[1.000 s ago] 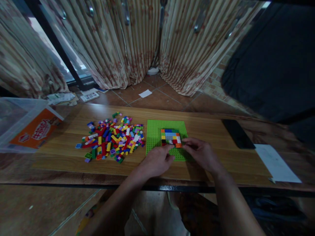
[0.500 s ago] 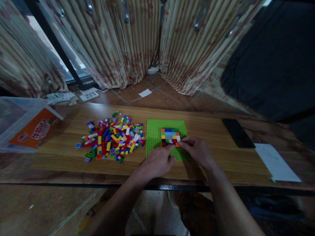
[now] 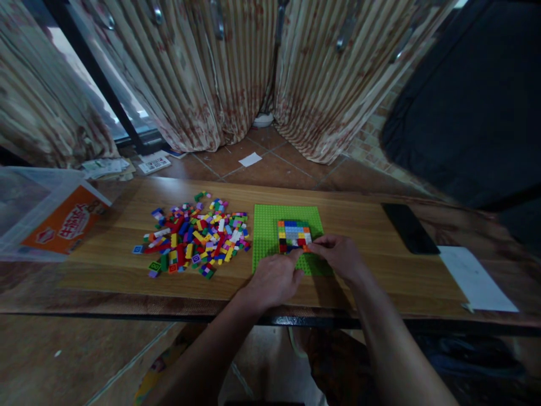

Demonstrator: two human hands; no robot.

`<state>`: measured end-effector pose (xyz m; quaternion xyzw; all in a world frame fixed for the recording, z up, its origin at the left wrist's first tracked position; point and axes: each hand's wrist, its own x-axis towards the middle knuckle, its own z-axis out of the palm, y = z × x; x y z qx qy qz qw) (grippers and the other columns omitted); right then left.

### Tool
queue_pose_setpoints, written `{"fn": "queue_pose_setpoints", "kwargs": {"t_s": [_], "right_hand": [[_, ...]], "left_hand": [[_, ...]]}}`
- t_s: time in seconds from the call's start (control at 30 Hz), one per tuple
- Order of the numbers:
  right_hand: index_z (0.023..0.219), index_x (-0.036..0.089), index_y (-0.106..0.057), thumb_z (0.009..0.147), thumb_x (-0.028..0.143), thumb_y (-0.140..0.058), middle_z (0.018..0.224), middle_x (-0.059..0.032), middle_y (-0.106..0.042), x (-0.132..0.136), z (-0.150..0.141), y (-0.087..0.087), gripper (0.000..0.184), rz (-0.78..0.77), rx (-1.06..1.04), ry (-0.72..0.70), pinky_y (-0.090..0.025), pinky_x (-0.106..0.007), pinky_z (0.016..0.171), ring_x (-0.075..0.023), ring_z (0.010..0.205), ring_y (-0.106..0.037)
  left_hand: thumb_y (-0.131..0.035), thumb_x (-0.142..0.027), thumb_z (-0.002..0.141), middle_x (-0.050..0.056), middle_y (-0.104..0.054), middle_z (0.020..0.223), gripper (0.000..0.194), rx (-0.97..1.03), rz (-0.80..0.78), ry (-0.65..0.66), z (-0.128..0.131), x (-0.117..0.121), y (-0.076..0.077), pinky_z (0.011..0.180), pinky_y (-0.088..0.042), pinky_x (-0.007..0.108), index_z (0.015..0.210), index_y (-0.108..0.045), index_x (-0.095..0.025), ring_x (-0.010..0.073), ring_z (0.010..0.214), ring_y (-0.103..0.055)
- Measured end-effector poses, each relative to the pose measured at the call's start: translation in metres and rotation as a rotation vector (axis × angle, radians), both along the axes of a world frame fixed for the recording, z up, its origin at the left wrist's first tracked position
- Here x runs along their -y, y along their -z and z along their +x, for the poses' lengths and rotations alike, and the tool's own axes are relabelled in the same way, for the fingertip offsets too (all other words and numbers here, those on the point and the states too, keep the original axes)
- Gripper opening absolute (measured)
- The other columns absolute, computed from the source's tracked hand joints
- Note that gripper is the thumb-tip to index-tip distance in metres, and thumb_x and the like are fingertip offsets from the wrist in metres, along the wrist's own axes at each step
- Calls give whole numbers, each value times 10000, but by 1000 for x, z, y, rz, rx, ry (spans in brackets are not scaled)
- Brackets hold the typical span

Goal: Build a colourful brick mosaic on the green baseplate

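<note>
A green baseplate (image 3: 266,237) lies on the wooden table (image 3: 380,276), bearing a small flat block of coloured bricks (image 3: 292,233). My left hand (image 3: 273,279) rests at the plate's near edge, fingers curled, its forefinger touching the block's front edge. My right hand (image 3: 338,256) sits just right of the block, thumb and fingers pinched at an orange brick on its front right corner. A heap of loose coloured bricks (image 3: 194,234) lies left of the plate.
A clear plastic box with an orange label (image 3: 51,223) stands at the table's left end. A dark phone (image 3: 408,228) and a white sheet of paper (image 3: 475,279) lie at the right. Curtains and a tiled floor are beyond the table.
Both hands have edged slightly closer to the brick block's front edge; the right hand's pinch has tightened at its front right corner. Nothing else has moved.
</note>
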<state>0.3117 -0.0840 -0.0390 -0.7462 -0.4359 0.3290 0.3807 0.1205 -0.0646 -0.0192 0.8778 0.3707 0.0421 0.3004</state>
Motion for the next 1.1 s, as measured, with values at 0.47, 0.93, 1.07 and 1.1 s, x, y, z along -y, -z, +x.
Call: {"fn": "queue_pose_setpoints", "kwargs": {"t_s": [0.47, 0.93, 1.07, 1.1], "right_hand": [[683, 175, -715, 641, 532, -729, 589, -19, -661, 2, 4, -1, 360, -22, 24, -50, -389, -252, 500, -123, 513, -532], [617, 181, -637, 752, 515, -667, 553, -6, -584, -5, -13, -10, 361, 321, -86, 308, -373, -247, 479, -113, 501, -484], [638, 180, -652, 803, 487, -631, 553, -3, -588, -6, -30, -15, 349, 331, 48, 249, -378, -256, 500, -127, 514, -505], [654, 181, -660, 810, 487, -623, 565, -6, -603, -7, -33, -15, 346, 334, 69, 231, -390, -259, 509, -134, 523, -522]], "left_hand": [[-465, -303, 902, 114, -708, 1016, 477, 51, 1, -25, -4, -1, 3, 876, -499, 391, 1363, -504, -189, 246, 945, -660], [-526, -341, 868, 12, -631, 735, 413, 568, -216, -333, -66, -46, -6, 598, -413, 235, 1214, -624, -138, 118, 618, -516], [-548, -350, 830, -8, -589, 676, 354, 653, -153, -539, -106, -68, -8, 563, -375, 212, 1074, -669, -124, 103, 593, -479], [-554, -357, 816, -17, -569, 650, 346, 649, -121, -597, -117, -73, -8, 543, -356, 208, 1040, -676, -123, 98, 574, -460]]}}
